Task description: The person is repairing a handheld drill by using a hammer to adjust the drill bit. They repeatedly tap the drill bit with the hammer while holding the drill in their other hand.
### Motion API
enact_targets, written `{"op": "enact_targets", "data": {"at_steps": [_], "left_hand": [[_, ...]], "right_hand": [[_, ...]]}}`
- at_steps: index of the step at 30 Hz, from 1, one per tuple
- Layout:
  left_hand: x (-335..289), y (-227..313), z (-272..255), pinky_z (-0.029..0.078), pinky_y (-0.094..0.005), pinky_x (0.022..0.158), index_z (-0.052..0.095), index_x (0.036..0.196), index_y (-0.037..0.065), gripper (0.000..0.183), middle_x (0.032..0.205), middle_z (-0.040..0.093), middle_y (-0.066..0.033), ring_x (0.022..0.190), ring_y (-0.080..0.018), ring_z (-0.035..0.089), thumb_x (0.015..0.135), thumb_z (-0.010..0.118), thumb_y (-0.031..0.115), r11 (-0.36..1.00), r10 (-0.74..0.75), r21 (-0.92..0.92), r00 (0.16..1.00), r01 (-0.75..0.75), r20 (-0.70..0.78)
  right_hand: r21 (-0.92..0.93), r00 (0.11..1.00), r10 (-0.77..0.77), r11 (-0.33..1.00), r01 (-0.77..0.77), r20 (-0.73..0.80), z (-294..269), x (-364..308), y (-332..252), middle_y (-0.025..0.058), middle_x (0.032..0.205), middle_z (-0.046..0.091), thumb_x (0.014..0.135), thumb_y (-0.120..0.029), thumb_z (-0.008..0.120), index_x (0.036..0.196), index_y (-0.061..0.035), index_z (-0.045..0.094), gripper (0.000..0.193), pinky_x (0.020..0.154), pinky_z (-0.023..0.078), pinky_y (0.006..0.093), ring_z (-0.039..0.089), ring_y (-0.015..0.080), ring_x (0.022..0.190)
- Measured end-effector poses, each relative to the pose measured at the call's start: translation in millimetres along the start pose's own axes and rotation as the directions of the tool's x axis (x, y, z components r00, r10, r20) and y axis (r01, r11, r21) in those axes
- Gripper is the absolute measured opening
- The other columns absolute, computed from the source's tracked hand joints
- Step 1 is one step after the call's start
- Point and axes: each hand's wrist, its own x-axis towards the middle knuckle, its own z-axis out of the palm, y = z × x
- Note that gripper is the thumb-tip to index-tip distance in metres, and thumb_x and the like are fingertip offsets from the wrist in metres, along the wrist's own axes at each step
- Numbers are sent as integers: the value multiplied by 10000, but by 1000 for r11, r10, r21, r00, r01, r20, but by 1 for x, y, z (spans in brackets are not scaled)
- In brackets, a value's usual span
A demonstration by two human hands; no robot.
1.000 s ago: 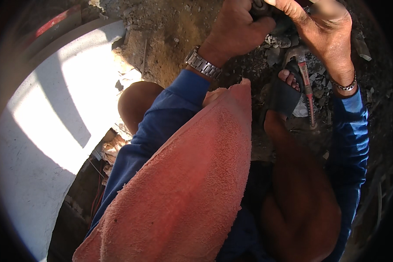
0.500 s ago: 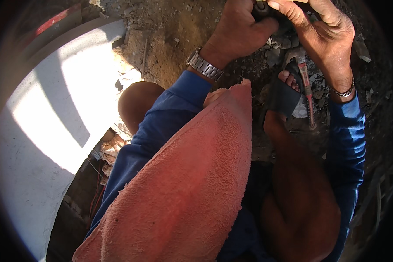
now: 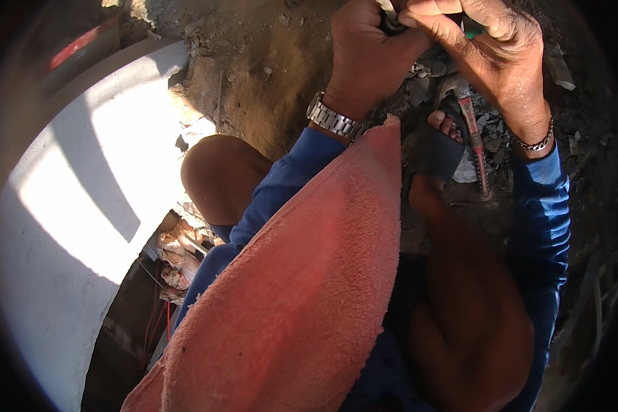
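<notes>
Above rubble-strewn ground (image 3: 254, 86), the right hand (image 3: 496, 60) bends its fingers inward, on what I cannot tell; the left hand (image 3: 372, 63) curls around a dark object (image 3: 392, 26), 1 smaller pale piece (image 3: 386, 7) protruding. A loosened left grip could drop both.

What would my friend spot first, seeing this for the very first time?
Probably the big pink cloth across the lower middle. Next, the partly sunlit white slab down the left side, then the left hand and right hand close together at the top. A red-handled hammer lies right of the sandal.
</notes>
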Motion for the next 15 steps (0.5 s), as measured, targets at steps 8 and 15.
{"op": "enact_targets", "data": {"at_steps": [8,15], "left_hand": [[-4,-31,-3,529,-284,703,652,901,-20,131,923,678,-86,841,-124,640,925,729,84,974,216,-64,976,-216,-9],[0,-32,9,523,-259,694,622,919,46,153,845,680,-7,760,-70,606,805,722,28,970,182,-155,982,-187,-47]], "right_hand": [[51,987,-34,998,43,-158,-3,-27,23,58,968,728,897,-90,769,1107,-25,712,228,723,543,267,681,145,820],[-270,529,841,485,-832,-117,-18,-201,71,112,973,699,879,-248,783,1131,-14,672,361,800,537,351,678,193,901]]}}
